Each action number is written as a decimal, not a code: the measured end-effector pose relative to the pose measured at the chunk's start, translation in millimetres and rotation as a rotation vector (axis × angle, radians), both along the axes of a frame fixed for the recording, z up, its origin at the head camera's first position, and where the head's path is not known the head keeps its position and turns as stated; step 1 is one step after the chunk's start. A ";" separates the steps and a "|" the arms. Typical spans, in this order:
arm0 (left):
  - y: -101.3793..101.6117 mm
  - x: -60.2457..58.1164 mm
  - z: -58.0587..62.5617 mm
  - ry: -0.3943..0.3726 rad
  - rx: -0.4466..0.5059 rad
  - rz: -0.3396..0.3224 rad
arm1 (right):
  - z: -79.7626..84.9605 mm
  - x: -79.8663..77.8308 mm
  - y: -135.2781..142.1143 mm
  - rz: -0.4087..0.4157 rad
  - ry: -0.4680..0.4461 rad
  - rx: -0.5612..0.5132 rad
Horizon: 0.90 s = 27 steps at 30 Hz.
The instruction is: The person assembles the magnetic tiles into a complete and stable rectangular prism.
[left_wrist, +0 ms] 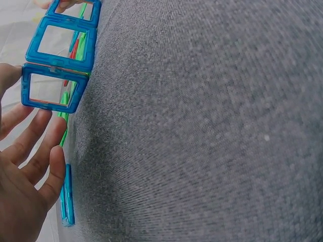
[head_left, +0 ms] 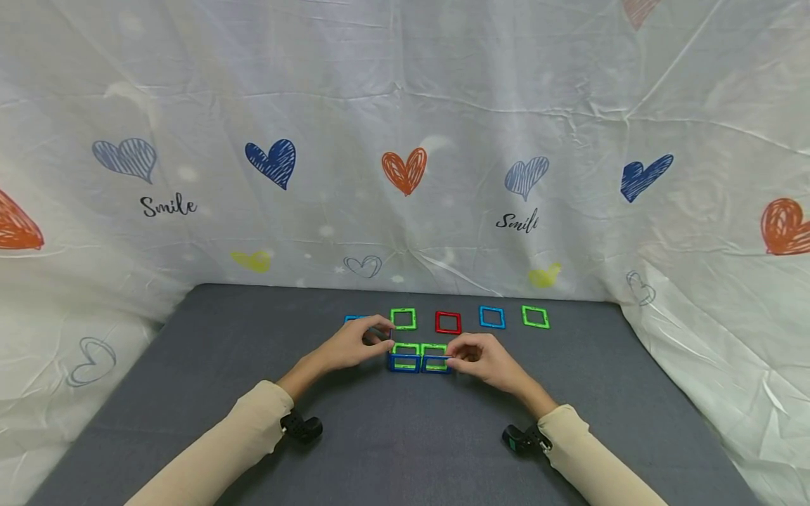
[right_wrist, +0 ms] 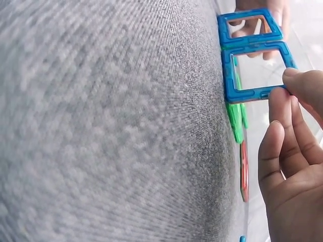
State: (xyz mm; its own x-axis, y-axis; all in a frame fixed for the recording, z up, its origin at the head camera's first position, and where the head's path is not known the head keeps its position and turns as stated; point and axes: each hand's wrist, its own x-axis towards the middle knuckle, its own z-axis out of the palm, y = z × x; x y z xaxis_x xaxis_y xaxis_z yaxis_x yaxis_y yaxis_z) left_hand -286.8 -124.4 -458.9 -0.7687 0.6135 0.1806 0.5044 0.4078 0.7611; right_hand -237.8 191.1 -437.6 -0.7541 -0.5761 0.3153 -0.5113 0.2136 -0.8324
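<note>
Small build of square frames toward the far side of a grey table (head_left: 392, 443), long axis running left to right across the person. Two blue frames (head_left: 405, 370) stand side by side, faces toward the person; a green pair (head_left: 406, 345) sits directly behind, apparently lying flat. Third blue frame (left_wrist: 78, 92) at the left end, turned at an angle to the row. Left hand (head_left: 349, 346) pinches that end frame between thumb and fingertips, remaining fingers loosely spread. Right hand (head_left: 484, 360) pinches the upper outer corner of the right-hand standing frame, other fingers bent. Beyond, loose tiles in a row, left to right: blue tile (head_left: 352, 318) partly behind the left hand, then green (head_left: 403, 309), red (head_left: 437, 322), blue (head_left: 481, 316), green (head_left: 524, 316). Far table edge near that row, printed curtain (head_left: 342, 232) past it; grey surface runs wide to both sides and back between cream sleeves (head_left: 215, 443).
</note>
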 end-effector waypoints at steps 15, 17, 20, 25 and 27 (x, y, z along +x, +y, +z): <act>0.4 -0.1 0.9 0.001 -0.003 0.001 | 0.2 -1.5 0.1 0.000 -0.020 0.016; 0.7 -0.1 1.0 0.000 -0.006 0.003 | 0.4 -1.5 0.3 0.002 -0.023 0.016; 1.0 -0.3 1.0 0.002 -0.010 0.007 | 0.6 -1.3 0.1 0.003 -0.025 0.018; 0.8 -0.2 0.4 0.001 -0.009 0.007 | -12.5 -8.7 3.3 -0.004 -0.027 0.039; 0.5 0.1 -0.4 -0.002 -0.005 0.007 | -21.9 -13.9 5.9 -0.007 -0.027 0.045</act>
State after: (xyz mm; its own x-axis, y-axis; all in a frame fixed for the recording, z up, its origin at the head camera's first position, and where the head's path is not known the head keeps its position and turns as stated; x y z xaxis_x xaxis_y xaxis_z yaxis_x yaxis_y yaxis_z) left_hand -286.7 -123.9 -459.3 -0.7732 0.6093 0.1759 0.5000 0.4151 0.7601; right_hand -251.7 197.0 -459.5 -0.7662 -0.5836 0.2689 -0.4872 0.2549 -0.8353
